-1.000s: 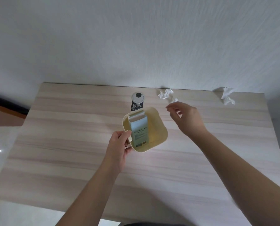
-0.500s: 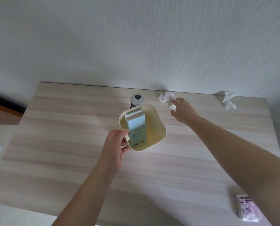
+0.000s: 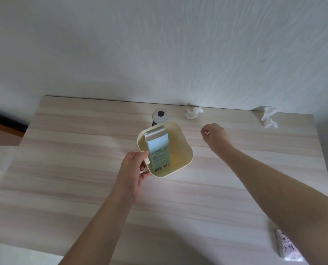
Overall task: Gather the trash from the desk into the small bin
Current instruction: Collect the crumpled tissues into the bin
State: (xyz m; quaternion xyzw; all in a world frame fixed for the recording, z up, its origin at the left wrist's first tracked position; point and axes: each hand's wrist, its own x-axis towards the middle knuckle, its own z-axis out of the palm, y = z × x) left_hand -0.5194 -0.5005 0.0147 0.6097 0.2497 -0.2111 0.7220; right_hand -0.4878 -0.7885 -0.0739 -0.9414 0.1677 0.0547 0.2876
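Note:
A small cream bin (image 3: 186, 148) stands on the wooden desk (image 3: 63, 169), with a pale blue carton (image 3: 158, 150) leaning inside it. My left hand (image 3: 134, 169) grips the bin's near-left rim. To the right of the bin, just above the desk, my right hand (image 3: 215, 135) has its fingers pinched on a small white tissue scrap (image 3: 204, 133), which is mostly hidden. A crumpled white tissue (image 3: 193, 113) lies by the wall behind that hand. Another crumpled tissue (image 3: 269, 118) lies at the far right.
A round grey cable cap (image 3: 159, 116) with a black label sits just behind the bin. A pink printed tissue pack (image 3: 288, 248) lies at the near right corner. The wall (image 3: 159, 54) runs along the desk's far edge.
My right hand reached out to the small tissue scrap near the wall, closed on it and drew back a little toward the bin. The left hand stayed on the bin.

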